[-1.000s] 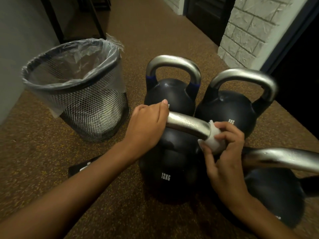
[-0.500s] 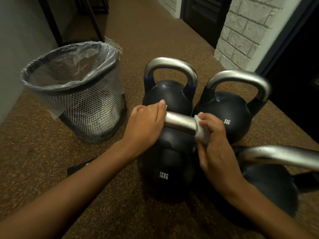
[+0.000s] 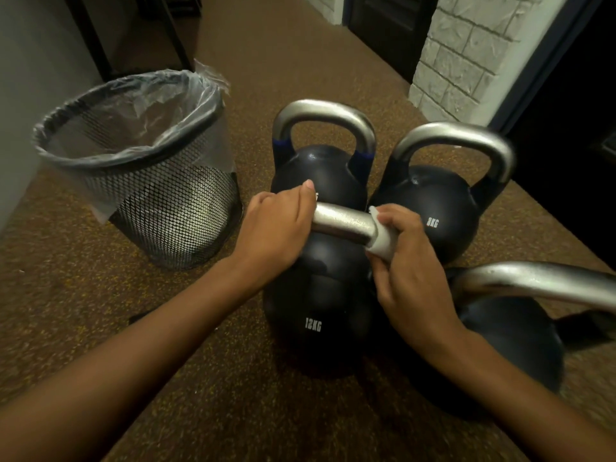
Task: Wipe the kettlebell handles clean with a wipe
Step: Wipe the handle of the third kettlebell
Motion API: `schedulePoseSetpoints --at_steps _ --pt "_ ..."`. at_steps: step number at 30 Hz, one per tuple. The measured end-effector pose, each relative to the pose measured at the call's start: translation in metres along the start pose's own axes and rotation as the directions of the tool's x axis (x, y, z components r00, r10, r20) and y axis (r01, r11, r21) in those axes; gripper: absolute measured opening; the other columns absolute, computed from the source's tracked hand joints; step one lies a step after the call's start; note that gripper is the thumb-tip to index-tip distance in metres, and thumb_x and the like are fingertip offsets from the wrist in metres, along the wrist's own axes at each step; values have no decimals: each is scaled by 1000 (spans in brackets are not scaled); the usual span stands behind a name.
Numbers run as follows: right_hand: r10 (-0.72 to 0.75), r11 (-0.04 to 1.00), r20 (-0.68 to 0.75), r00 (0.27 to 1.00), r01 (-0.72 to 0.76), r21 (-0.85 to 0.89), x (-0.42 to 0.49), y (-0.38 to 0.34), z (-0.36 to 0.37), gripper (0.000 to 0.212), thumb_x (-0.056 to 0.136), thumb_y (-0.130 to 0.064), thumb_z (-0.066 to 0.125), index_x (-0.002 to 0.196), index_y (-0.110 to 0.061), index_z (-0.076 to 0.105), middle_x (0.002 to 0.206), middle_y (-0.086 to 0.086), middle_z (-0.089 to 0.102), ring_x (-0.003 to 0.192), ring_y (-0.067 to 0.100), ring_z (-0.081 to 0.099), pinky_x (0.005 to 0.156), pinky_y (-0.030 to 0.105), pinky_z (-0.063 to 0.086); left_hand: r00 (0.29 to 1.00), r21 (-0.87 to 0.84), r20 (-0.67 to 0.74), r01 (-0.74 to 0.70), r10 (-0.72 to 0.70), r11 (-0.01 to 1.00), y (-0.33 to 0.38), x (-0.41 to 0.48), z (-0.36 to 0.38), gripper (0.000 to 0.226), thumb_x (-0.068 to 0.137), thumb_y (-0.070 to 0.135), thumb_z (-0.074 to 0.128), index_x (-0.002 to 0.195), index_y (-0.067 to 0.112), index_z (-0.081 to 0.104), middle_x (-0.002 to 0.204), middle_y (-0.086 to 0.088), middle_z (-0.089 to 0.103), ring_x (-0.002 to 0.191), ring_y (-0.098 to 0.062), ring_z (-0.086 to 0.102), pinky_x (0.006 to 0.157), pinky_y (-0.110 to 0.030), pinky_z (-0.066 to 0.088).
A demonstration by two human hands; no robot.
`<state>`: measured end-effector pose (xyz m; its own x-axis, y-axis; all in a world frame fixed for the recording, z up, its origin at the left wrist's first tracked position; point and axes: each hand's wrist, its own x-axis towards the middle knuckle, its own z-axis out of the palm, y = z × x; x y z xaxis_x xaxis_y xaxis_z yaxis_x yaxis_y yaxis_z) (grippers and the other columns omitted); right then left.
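Fingers of the left hand (image 3: 276, 228) curl around the left end of the steel handle (image 3: 343, 225) of the 12KG kettlebell (image 3: 320, 315), while the right hand (image 3: 413, 261) clamps a white wipe (image 3: 381, 241) around the handle's right end. Just behind stand a blue-banded kettlebell (image 3: 323, 175) and an 8KG kettlebell (image 3: 430, 215); a fourth kettlebell (image 3: 513, 335) sits close on the right. To the left, a mesh bin (image 3: 166, 208) with a clear liner stands on the speckled floor (image 3: 233, 378).
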<state>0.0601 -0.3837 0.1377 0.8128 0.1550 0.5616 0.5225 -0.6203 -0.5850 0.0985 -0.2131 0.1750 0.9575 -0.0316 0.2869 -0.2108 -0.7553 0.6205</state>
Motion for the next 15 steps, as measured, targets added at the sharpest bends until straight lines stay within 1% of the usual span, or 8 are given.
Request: schedulePoseSetpoints --at_steps 2,3,5,7,9,12,14,15 --pt "-24 999 4 1000 25 -20 0 2 0 50 81 -2 56 122 -20 34 124 -8 39 114 8 44 102 19 33 1000 -7 10 7 -7 1000 0 0 0 40 102 24 26 65 26 43 54 12 40 57 -12 44 82 -41 40" --pt "1 1000 -1 1000 -1 -10 -3 4 0 50 82 -4 56 123 -20 33 125 -7 40 114 9 45 102 21 34 1000 -10 11 14 -14 1000 0 0 -1 41 102 24 26 65 26 43 54 12 40 55 -10 43 83 -41 40" --pt "102 994 -12 995 -101 32 -13 7 0 51 86 -8 56 126 -25 30 127 -2 44 113 11 49 99 26 39 1000 -12 10 24 -24 1000 1 0 -1 42 102 25 26 62 27 39 53 12 39 53 -3 41 81 -40 39" --pt "199 977 -17 980 -197 78 -23 9 2 52 89 -11 57 128 -28 27 128 2 45 113 12 50 98 30 42 1000 -5 0 30 -30 1000 2 -1 -1 43 102 24 26 61 28 36 54 12 39 54 -2 40 82 -38 37" --pt "244 966 -29 969 -240 94 -27 10 5 52 89 -12 57 129 -27 27 129 4 45 116 12 49 99 33 42 999 3 -10 32 -32 999 3 -1 -1 43 102 24 25 61 28 36 55 13 39 55 -4 39 83 -38 36" --pt "216 975 -22 976 -215 57 -19 8 5 49 89 -9 56 128 -24 31 123 1 44 112 10 48 98 31 40 1000 -2 -7 22 -22 1000 2 -1 0 41 102 24 25 64 26 40 55 12 39 59 -11 42 83 -39 37" --pt "153 988 -12 988 -153 -25 -11 5 4 44 87 -10 52 127 -17 36 120 1 45 109 13 47 96 32 40 1000 -8 -12 8 -8 1000 2 -1 0 41 102 24 26 63 26 41 54 12 39 57 -11 42 80 -39 38" --pt "110 990 -3 994 -109 -91 -6 3 3 44 85 -10 51 128 -12 38 120 5 47 109 17 48 96 33 40 1000 -12 -14 2 -3 1000 1 -1 0 41 102 24 26 64 25 42 54 12 39 56 -11 42 79 -40 39"
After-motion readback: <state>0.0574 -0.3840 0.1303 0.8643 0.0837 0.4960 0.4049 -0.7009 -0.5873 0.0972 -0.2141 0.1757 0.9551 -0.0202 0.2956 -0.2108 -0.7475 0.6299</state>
